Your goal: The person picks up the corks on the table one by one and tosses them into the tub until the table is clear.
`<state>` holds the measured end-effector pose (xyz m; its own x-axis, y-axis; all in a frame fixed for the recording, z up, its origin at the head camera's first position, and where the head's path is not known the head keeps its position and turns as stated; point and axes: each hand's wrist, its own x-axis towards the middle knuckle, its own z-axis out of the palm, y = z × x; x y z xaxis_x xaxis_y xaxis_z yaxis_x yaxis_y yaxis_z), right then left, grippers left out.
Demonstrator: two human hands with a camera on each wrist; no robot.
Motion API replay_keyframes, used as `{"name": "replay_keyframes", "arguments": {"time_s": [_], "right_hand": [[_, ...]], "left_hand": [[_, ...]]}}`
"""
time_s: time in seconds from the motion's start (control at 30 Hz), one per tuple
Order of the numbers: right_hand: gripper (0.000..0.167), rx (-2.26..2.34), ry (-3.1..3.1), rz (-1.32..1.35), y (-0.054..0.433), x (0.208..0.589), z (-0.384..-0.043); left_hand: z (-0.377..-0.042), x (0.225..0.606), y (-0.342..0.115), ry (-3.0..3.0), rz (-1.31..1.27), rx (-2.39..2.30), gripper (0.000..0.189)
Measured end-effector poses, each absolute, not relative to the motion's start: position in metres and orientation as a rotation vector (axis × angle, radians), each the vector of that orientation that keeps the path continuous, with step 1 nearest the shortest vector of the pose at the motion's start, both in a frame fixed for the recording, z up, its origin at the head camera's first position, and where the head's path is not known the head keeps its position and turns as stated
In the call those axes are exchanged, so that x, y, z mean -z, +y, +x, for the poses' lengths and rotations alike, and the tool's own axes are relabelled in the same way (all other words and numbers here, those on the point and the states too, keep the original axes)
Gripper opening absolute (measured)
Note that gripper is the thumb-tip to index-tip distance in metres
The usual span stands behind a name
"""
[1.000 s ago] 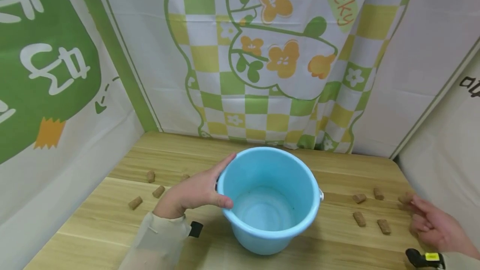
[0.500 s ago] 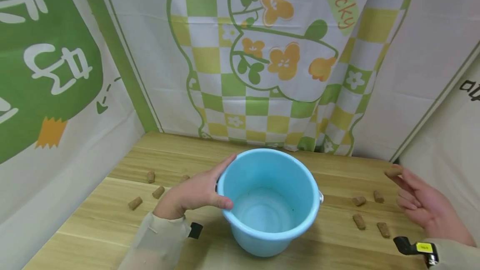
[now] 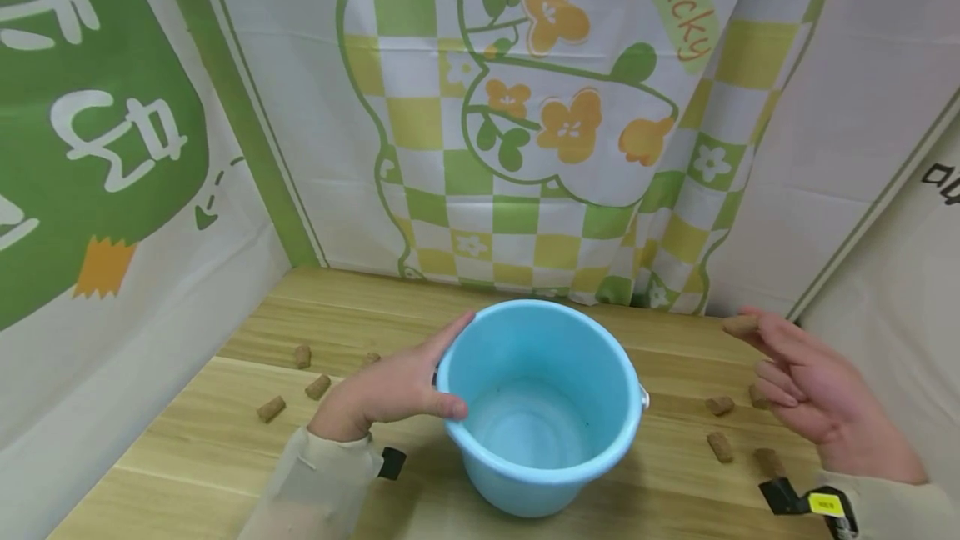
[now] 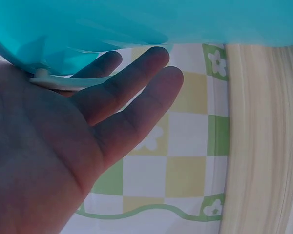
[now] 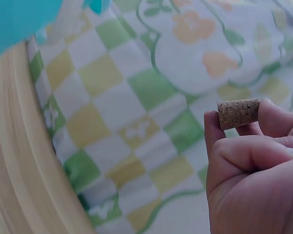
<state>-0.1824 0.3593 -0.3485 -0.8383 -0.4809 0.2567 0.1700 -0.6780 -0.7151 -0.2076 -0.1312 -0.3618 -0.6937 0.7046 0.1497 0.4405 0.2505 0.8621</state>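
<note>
My left hand (image 3: 405, 382) holds the light blue bucket (image 3: 540, 473) at its left rim. The thumb lies over the rim, while three fingers (image 4: 136, 107) stretch out beneath the bucket wall near the white handle (image 4: 73, 83) in the left wrist view. My right hand (image 3: 817, 390) pinches a cork (image 5: 238, 113) between thumb and fingertips, raised above the right side of the table. Under and beside that hand lie several more corks, among them one cork (image 3: 720, 446) and another cork (image 3: 720, 405). Looking into the bucket from above, I see its bare bottom.
On the wooden table (image 3: 187, 457), several corks lie left of the bucket, including one cork (image 3: 271, 408) and another cork (image 3: 317, 387). A checked, flowered curtain (image 3: 525, 148) hangs behind the table. White fabric walls close in both sides.
My right hand has lifted the cork and moved left and away from me, toward the bucket. The left hand and bucket stay in place.
</note>
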Motion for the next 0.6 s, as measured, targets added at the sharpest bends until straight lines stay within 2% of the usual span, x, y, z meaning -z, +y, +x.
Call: {"name": "replay_keyframes", "arguments": {"time_s": [0.17, 0.4, 0.6], "right_hand": [[0.038, 2.465, 1.213, -0.607, 0.340, 0.335, -0.180], [0.042, 2.391, 1.280, -0.669, 0.316, 0.323, -0.178], [0.042, 2.332, 1.384, -0.699, 0.298, 0.318, -0.176]], "left_hand": [[-0.208, 0.363, -0.132, 2.269, 1.082, -1.393, 0.125], [-0.208, 0.359, -0.133, 2.317, 1.063, -1.316, 0.137], [-0.209, 0.358, -0.134, 2.282, 1.065, -1.321, 0.140]]}}
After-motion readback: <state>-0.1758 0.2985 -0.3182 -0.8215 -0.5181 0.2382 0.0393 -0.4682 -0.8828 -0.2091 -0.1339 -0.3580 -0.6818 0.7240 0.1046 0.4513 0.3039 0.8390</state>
